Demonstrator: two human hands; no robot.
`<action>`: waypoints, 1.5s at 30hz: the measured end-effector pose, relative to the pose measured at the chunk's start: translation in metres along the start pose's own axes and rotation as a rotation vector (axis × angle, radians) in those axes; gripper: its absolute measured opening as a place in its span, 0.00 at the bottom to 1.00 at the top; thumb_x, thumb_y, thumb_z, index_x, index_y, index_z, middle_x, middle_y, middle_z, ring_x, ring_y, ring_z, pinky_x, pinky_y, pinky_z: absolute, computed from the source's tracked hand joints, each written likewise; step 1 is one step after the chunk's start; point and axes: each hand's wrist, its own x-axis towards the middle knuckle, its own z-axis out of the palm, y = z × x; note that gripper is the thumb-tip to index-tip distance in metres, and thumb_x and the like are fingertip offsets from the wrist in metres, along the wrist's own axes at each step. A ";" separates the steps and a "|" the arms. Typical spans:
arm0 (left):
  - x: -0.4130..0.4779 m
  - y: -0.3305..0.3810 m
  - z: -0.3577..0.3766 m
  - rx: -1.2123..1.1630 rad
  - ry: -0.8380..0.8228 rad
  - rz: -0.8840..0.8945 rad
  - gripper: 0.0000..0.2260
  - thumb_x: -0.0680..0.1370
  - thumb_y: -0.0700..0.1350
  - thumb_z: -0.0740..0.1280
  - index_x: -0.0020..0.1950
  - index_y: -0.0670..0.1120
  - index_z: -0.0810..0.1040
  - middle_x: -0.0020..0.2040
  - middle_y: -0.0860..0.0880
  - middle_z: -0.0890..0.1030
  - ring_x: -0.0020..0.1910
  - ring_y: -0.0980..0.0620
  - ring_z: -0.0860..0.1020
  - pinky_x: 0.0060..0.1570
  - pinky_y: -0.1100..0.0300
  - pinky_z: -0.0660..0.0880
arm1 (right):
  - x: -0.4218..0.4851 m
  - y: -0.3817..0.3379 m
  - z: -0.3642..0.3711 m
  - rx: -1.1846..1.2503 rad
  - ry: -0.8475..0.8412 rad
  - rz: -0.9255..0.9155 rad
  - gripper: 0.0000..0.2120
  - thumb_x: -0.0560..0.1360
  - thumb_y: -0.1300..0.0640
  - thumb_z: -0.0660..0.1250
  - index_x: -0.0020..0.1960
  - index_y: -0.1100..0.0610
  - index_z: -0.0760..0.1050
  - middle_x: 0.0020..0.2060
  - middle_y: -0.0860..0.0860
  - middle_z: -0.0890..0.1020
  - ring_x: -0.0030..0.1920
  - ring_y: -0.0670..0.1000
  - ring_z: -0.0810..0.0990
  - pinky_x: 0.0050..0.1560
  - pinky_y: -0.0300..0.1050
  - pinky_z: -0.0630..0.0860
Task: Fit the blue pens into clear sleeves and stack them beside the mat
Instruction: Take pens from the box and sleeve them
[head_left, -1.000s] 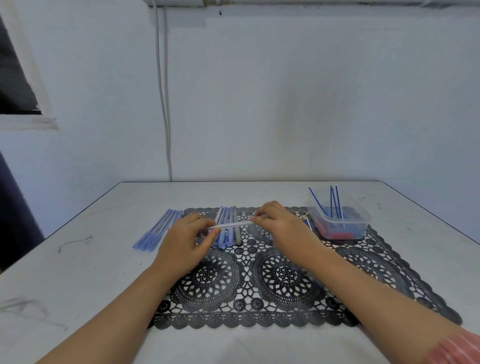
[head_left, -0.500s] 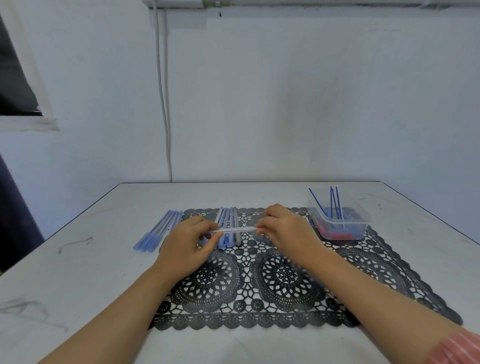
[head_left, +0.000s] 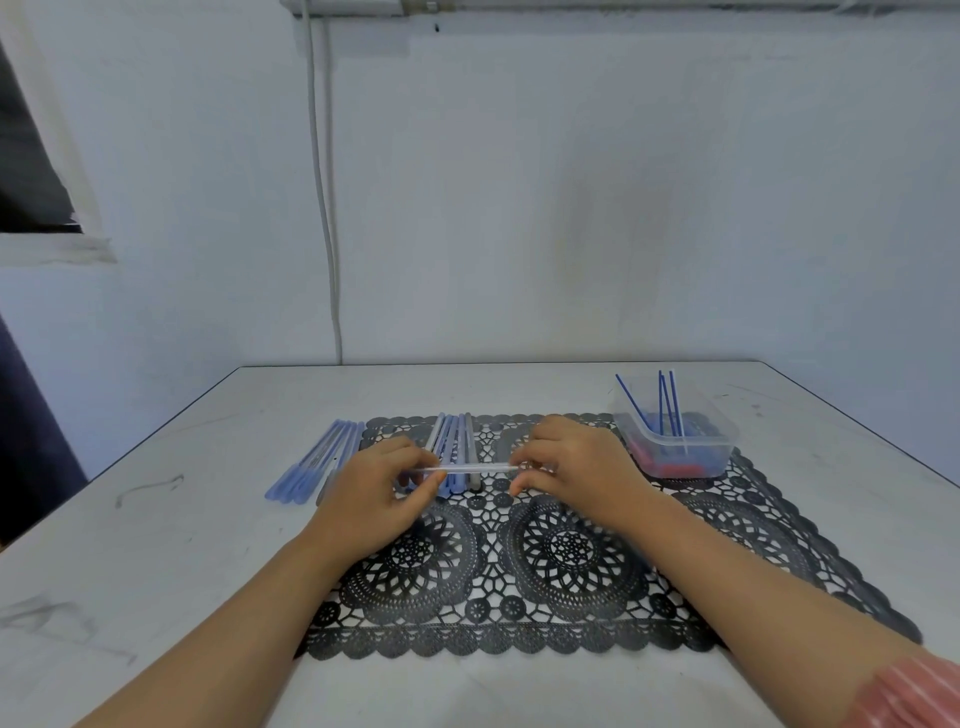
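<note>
White table (head_left: 156, 571), unlabelled clear sleeve (head_left: 470, 468)

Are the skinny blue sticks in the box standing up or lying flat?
Standing up, tilted. The blue sticks poke out above the rim of the clear plastic box and lean at slightly different angles.

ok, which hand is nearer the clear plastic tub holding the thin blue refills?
Right. The right hand is just left of the clear plastic tub, on the black lace mat; the left hand is farther left.
</note>
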 end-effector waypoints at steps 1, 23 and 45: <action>0.000 0.001 0.000 0.004 0.007 -0.002 0.14 0.74 0.56 0.62 0.48 0.50 0.81 0.40 0.58 0.78 0.40 0.59 0.78 0.39 0.57 0.78 | 0.000 0.001 -0.001 0.004 0.000 0.034 0.17 0.66 0.37 0.63 0.42 0.48 0.82 0.33 0.43 0.79 0.35 0.41 0.75 0.28 0.37 0.72; 0.000 0.004 -0.001 -0.089 0.127 -0.126 0.14 0.72 0.43 0.73 0.53 0.54 0.74 0.39 0.54 0.79 0.42 0.62 0.78 0.39 0.76 0.71 | 0.003 0.005 -0.008 0.123 -0.446 0.432 0.10 0.76 0.58 0.65 0.56 0.54 0.81 0.51 0.51 0.82 0.46 0.44 0.76 0.47 0.31 0.65; 0.000 0.006 -0.001 -0.056 0.095 -0.118 0.06 0.72 0.43 0.73 0.45 0.53 0.79 0.39 0.57 0.81 0.41 0.59 0.79 0.42 0.67 0.76 | 0.006 -0.006 -0.007 0.595 -0.104 0.606 0.11 0.70 0.62 0.72 0.52 0.53 0.82 0.41 0.47 0.84 0.42 0.42 0.81 0.46 0.29 0.75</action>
